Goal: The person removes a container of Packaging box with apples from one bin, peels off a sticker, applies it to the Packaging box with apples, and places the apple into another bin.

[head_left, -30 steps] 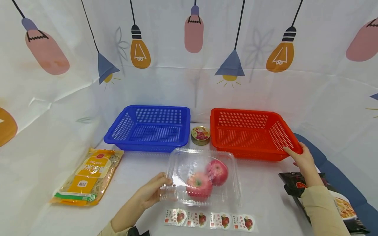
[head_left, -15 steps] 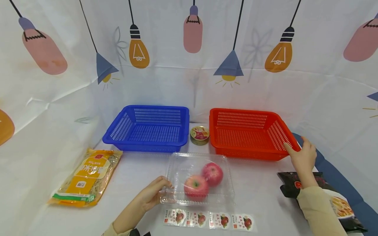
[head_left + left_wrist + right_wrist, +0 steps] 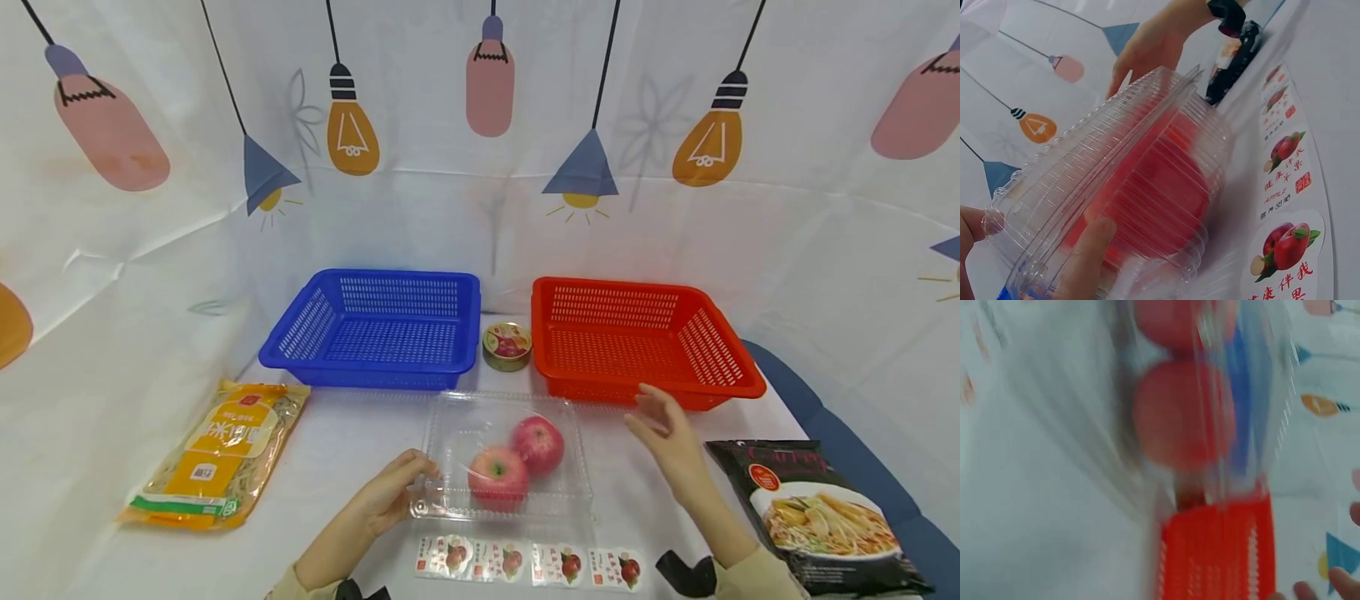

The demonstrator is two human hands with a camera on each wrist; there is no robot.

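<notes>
Apple stickers [image 3: 528, 562] lie on the white desk [image 3: 637, 504]; at their twelve o'clock, fingers of the left hand [image 3: 392, 492] pinch a clear box [image 3: 452, 442] of apples [image 3: 498, 477]. At its three, the right hand [image 3: 669, 433] has fingers spread. Farther stands a red basket [image 3: 637, 287], then lamp-printed sheeting [image 3: 442, 225].

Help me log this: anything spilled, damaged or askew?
Nothing looks spilled or damaged around the clear box. Only the yellow bag and black bag look mildly askew, slanted while the sticker strip lies straight.
</notes>
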